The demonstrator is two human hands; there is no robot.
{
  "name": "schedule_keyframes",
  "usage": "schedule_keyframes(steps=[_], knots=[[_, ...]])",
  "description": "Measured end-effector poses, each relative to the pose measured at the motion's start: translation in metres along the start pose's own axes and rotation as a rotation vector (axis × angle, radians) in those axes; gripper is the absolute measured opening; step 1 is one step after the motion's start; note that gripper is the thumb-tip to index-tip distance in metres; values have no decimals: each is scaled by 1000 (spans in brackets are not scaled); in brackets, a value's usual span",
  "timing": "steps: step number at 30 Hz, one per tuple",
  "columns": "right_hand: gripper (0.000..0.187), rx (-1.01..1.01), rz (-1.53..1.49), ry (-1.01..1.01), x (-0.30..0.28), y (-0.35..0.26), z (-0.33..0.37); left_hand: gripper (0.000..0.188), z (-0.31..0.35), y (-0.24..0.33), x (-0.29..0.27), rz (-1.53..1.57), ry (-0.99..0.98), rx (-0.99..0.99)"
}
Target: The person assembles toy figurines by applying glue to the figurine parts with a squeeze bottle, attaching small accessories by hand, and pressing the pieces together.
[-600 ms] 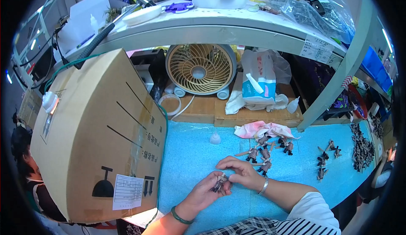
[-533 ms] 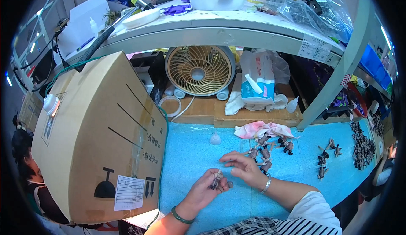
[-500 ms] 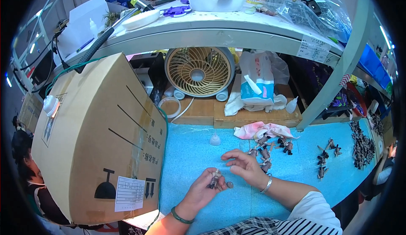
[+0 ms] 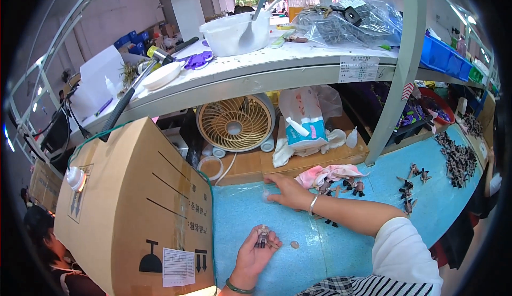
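Observation:
In my left hand [image 4: 249,256], a small figurine [image 4: 262,237] in brown and dark tones rests upright against the curled fingers, held by them and the thumb. My right hand [image 4: 290,192] stretches forward over the blue mat, thumb and fingers apart around a small translucent squeeze bottle [image 4: 266,196]. Whether the fingers touch the bottle is hard to make out. A small round brownish disc [image 4: 294,244] lies on the mat beside my left hand. Several similar figurines [image 4: 353,185] lie beyond my right wrist, partly hidden by the forearm.
A large cardboard box [image 4: 128,205] stands at the left. Behind the mat are a fan [image 4: 234,125], a tissue pack [image 4: 305,128] and a pink-white cloth [image 4: 328,173]. More figurines pile up [image 4: 456,157] at the far right. A shelf [image 4: 240,72] spans above, with a slanting post [image 4: 397,88].
My right hand has moved forward and left, from beside my left hand to the squeeze bottle. My left hand still holds the figurine. The view has tilted upward.

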State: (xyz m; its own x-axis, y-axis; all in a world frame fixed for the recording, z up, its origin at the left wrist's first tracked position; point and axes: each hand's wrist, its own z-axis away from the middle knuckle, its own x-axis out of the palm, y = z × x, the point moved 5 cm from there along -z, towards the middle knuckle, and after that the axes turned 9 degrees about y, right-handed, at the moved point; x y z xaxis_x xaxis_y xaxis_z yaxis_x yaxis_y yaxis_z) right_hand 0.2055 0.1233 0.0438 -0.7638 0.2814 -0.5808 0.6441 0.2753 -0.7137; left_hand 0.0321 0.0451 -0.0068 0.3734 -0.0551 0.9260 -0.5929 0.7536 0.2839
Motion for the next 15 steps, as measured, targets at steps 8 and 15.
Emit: schedule_keyframes(steps=[8, 15], knots=[[39, -32, 64, -173, 17, 3, -12, 23, 1, 0, 1, -54, 101, 13], [42, -82, -248, -174, -25, -59, 33, 26, 0, -1, 1, -83, 66, 32]])
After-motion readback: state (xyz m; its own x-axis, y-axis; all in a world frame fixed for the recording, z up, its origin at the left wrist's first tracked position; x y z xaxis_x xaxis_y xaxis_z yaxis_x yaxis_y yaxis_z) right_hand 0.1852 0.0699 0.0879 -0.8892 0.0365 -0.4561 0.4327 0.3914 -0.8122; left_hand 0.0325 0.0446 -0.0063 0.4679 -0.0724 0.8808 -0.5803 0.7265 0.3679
